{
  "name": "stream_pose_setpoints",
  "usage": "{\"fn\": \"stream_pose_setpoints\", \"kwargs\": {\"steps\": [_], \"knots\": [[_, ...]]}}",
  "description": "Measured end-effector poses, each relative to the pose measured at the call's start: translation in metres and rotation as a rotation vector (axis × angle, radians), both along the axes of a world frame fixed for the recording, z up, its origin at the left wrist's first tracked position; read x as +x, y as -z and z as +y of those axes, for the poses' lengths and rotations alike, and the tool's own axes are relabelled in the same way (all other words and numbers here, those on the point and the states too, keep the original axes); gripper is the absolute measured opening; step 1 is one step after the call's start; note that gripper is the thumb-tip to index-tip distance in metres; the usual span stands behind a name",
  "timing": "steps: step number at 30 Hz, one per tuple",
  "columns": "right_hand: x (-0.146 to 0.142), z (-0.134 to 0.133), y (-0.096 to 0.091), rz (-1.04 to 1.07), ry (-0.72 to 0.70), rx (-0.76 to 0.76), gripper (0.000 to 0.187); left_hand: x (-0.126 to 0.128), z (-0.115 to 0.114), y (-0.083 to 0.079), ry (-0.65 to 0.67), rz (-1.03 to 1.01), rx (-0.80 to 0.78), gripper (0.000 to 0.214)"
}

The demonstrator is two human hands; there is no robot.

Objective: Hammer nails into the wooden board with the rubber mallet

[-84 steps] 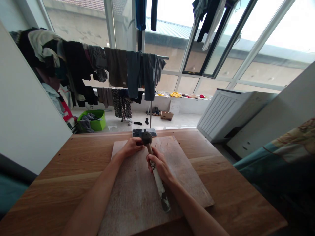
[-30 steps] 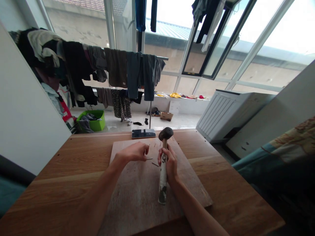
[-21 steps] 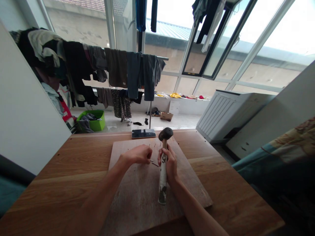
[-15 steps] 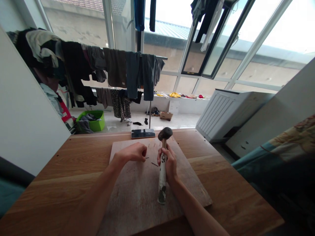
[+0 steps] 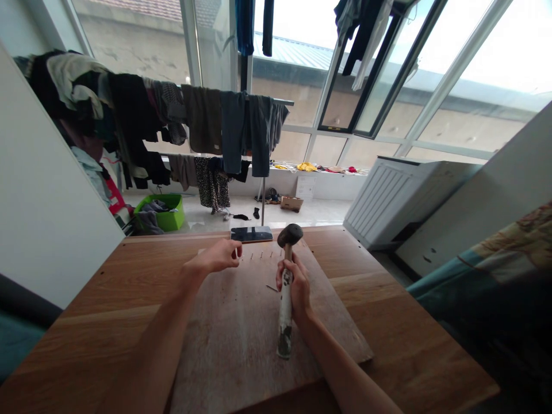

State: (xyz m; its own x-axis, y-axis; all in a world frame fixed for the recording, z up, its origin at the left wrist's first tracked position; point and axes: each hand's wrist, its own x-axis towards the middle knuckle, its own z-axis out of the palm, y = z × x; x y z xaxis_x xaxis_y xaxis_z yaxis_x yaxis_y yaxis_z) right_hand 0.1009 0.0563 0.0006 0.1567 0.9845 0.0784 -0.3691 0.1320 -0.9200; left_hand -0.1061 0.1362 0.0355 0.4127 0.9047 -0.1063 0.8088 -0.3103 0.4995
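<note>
My right hand (image 5: 295,282) is wrapped around the pale, paint-worn handle of a hammer (image 5: 284,313), its dark head up above the fist. Near the far left part of a wooden board (image 5: 241,345), my left hand (image 5: 219,256) pinches a nail (image 5: 236,252) between thumb and fingers. To the right of those fingers, several nails (image 5: 261,254) stand upright in a row in the board. One loose nail (image 5: 271,287) lies flat on the board, just left of the hammer handle.
The board rests on a wooden table (image 5: 125,305). A phone (image 5: 252,234) lies at the table's far edge, behind the row of nails. Beyond are a clothes rack (image 5: 282,102) hung with laundry, a green tub (image 5: 172,214) and a white ribbed appliance (image 5: 375,195).
My left hand has lifted a nail from the middle of the board and moved it left and away from me, beside the row. The right hand and hammer have barely moved.
</note>
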Motion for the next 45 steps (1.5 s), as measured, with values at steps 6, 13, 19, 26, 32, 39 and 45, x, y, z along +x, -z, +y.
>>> {"fn": "stream_pose_setpoints", "kwargs": {"steps": [6, 13, 19, 26, 32, 39, 45], "knots": [[-0.001, -0.001, 0.000, -0.009, 0.003, 0.002, 0.013, -0.007, 0.008, 0.012, -0.023, -0.016, 0.008, 0.016], [-0.003, -0.002, -0.001, -0.023, -0.037, 0.002, 0.012, -0.001, 0.002, 0.003, -0.006, 0.039, 0.031, 0.018], [-0.005, -0.002, -0.001, -0.024, -0.149, -0.011, 0.013, 0.001, 0.002, 0.003, -0.023, -0.028, 0.089, 0.018], [-0.006, -0.003, 0.000, -0.008, -0.248, -0.020, 0.016, 0.000, 0.015, 0.031, 0.063, -0.312, 0.025, 0.020], [-0.011, 0.003, 0.007, 0.017, -0.379, -0.065, 0.032, -0.007, 0.020, 0.041, 0.030, -0.388, -0.030, 0.027], [-0.017, 0.001, 0.008, -0.058, -0.429, -0.029, 0.025, -0.012, 0.021, 0.043, 0.017, -0.400, -0.009, 0.028], [-0.018, 0.002, 0.007, -0.119, -0.504, -0.006, 0.023, -0.012, 0.022, 0.044, 0.047, -0.459, -0.060, 0.024]]}}
